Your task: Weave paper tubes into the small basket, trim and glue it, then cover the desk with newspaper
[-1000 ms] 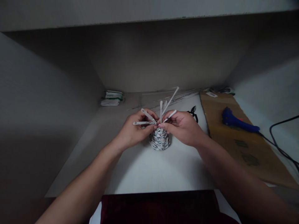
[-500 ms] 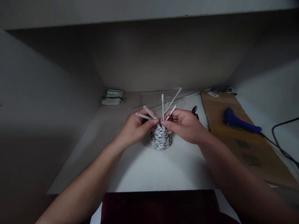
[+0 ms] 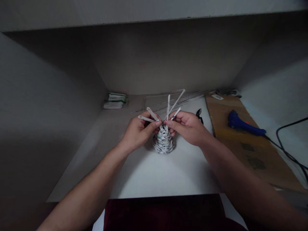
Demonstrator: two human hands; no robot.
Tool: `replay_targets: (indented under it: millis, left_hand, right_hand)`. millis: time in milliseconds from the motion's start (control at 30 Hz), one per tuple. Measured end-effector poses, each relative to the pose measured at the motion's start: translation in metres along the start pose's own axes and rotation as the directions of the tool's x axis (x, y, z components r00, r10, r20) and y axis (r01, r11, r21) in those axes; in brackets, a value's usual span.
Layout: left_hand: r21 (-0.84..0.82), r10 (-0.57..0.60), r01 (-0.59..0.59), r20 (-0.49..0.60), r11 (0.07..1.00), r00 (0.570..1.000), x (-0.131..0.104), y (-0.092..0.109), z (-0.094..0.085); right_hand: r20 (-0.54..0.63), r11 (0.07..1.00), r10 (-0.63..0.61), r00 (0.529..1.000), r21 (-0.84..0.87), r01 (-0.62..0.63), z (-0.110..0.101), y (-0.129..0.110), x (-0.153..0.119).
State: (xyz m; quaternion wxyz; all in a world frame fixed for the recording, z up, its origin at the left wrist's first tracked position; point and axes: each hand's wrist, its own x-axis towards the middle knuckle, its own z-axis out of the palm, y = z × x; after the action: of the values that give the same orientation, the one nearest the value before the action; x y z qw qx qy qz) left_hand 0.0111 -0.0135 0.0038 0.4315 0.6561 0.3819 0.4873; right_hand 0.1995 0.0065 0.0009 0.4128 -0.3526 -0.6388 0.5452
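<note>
Basketwork: long axis up view, narrow end between hands, strips fanning out.

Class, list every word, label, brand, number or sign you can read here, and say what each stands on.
No text can be read for certain.
Cardboard: two dark prints, too blurred to read.
White label on the cardboard: markings too small to read.
Green-striped packet: any lettering too small to read.
Woven piece: dark flecks, no legible letters.
</note>
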Motion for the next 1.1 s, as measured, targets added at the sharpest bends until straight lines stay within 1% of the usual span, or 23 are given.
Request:
replay_targets:
  millis: [233, 467, 667, 833, 900, 967, 1033, 1100]
  left_hand:
    - [0.053, 0.022, -0.022, 0.014, 0.998, 1.000, 0.000, -0.001, -0.001]
    - [0.074, 0.004, -0.007, 0.042, 0.997, 0.999, -0.001, 0.000, -0.003]
    - [0.068, 0.037, -0.042, 0.077, 0.997, 0.996, -0.001, 0.002, -0.004]
    - [0.043, -0.027, 0.022, 0.126, 0.999, 0.992, -0.002, 0.003, -0.004]
    - [0.079, -0.033, 0.024, 0.117, 0.997, 0.993, -0.003, 0.004, -0.004]
    - [0.133, -0.026, 0.011, 0.112, 0.991, 0.993, -0.003, 0.006, -0.003]
    - [0.185, -0.013, -0.008, 0.117, 0.983, 0.993, -0.004, 0.008, -0.002]
    - [0.225, 0.013, -0.038, 0.110, 0.974, 0.994, -0.005, 0.010, -0.001]
  right_hand:
    - [-0.023, 0.999, -0.021, 1.000, 0.029, 0.021, 0.003, 0.001, -0.001]
    - [-0.052, 0.998, -0.047, 0.998, 0.028, 0.048, 0.008, 0.000, -0.001]
    - [-0.049, 0.998, -0.026, 0.998, 0.053, 0.028, 0.009, 0.002, -0.001]
    - [-0.013, 0.998, -0.034, 0.999, 0.046, 0.035, 0.010, 0.000, -0.002]
    - [-0.014, 0.998, -0.046, 0.999, 0.051, 0.046, 0.012, -0.001, -0.004]
    - [-0.042, 0.997, -0.070, 0.997, 0.039, 0.071, 0.016, -0.003, -0.006]
    - [-0.080, 0.994, -0.110, 0.991, 0.015, 0.111, 0.020, -0.003, -0.008]
    - [-0.094, 0.989, -0.148, 0.985, -0.006, 0.148, 0.023, -0.003, -0.010]
